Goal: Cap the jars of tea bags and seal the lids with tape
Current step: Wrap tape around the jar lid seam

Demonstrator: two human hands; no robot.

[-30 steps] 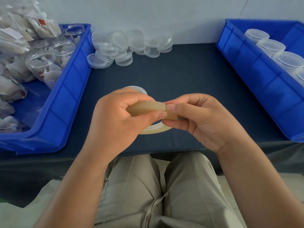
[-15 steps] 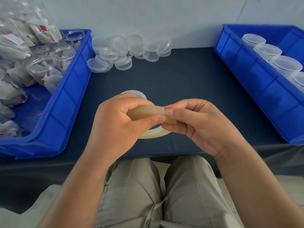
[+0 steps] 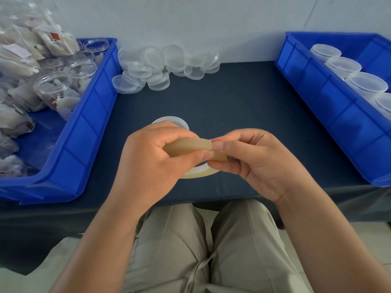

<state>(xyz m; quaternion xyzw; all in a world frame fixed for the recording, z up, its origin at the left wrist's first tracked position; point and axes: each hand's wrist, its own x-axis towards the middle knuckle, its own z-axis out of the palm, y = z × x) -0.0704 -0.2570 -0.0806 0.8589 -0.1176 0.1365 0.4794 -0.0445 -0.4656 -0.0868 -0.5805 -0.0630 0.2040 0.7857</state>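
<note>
A roll of yellowish clear tape point(image 3: 188, 148) is held above the near middle of the dark table. My left hand point(image 3: 152, 163) grips the roll from the left, thumb on its outer face. My right hand point(image 3: 251, 157) pinches the roll's edge at the right with thumb and fingers. The lower arc of the roll shows beneath my hands. Behind my left hand a capped jar point(image 3: 175, 121) stands on the table, mostly hidden, only its lid rim showing.
A blue bin point(image 3: 84, 132) at the left holds open jars of tea bags point(image 3: 61, 92). Several loose clear lids point(image 3: 160, 66) lie piled at the back by the wall. A second blue bin point(image 3: 330, 106) at the right holds several capped jars point(image 3: 342, 66).
The hands and tape roll keep the same grip. The view has tilted slightly, so everything sits a little lower in the frame.
</note>
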